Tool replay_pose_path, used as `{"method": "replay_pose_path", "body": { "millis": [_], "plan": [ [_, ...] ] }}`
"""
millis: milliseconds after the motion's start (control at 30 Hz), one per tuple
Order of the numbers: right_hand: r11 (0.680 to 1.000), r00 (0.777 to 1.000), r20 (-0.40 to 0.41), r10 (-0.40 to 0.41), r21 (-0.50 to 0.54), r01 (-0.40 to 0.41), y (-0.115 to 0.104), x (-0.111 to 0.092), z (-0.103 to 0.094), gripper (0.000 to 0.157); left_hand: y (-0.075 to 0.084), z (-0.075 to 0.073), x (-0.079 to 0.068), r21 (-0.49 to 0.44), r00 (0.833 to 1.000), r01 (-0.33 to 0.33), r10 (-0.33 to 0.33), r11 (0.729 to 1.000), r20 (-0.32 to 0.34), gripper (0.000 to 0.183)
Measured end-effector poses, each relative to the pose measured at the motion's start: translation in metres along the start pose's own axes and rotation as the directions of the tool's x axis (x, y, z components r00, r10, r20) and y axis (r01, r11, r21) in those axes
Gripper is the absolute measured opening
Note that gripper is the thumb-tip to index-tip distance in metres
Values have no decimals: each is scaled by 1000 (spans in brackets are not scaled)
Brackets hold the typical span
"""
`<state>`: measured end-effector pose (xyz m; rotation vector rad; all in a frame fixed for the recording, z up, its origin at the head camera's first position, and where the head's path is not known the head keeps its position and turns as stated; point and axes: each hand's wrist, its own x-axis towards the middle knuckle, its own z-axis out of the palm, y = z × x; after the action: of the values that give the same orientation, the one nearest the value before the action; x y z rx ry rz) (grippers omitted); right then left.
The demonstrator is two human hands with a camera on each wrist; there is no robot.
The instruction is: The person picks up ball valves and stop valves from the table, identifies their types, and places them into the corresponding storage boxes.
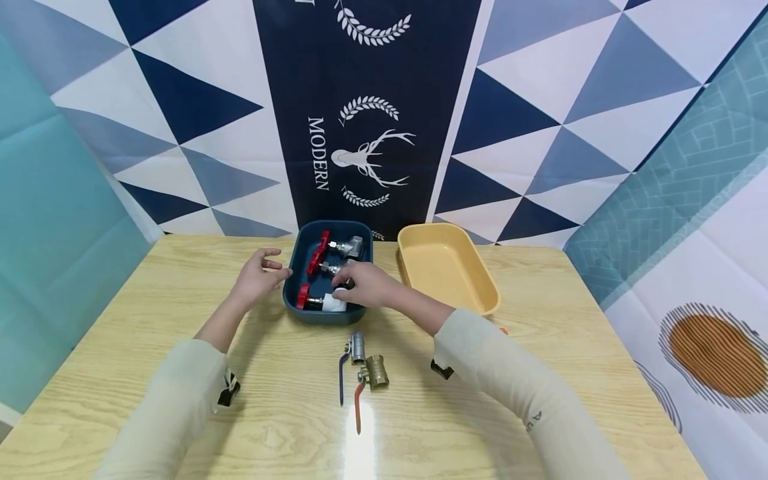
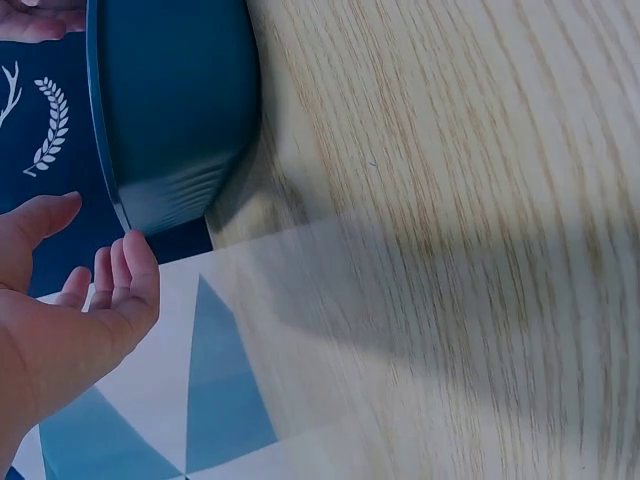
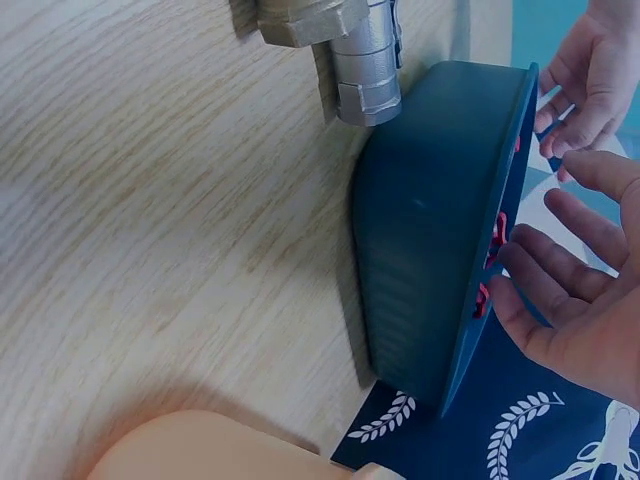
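Valves [image 1: 351, 247] with red handles, two silver and one white, lie inside a dark blue bin [image 1: 324, 319] on a wooden table [image 1: 270, 413]. Over its right side is the right hand [image 1: 367, 287], fingers bent and parted; contact with the white valve cannot be told. The left hand [image 1: 259, 275] is at the left rim, fingers loosely curved. Nearer lie a silver lever valve [image 1: 358, 347] and a brass lever valve [image 1: 377, 372]; rightward, a yellow tray [image 1: 444, 267].
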<state>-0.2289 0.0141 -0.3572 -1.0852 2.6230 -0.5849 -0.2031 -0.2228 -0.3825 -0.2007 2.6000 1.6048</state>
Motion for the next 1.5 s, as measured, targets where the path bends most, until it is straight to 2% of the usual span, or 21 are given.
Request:
{"method": "replay_pose_path", "body": {
  "millis": [167,367,867,1500],
  "plan": [
    [1000,1000,-11,-17,-2,17,0,-4,-4,29,0,0,0,5,1000,8,-8,1000,-2,59],
    [999,999,-32,-37,-18,37,3,-8,-7,28,6,2,-3,45,1000,-18,19,999,-15,58],
    [997,995,-80,54,65,-49,13,-22,-25,31,34,15,-2,22,999,-54,54,998,-1,59],
    [993,983,-153,102,75,-91,41,-46,-45,34,51,36,6,-20,994,-103,104,995,42,57]
  ]
}}
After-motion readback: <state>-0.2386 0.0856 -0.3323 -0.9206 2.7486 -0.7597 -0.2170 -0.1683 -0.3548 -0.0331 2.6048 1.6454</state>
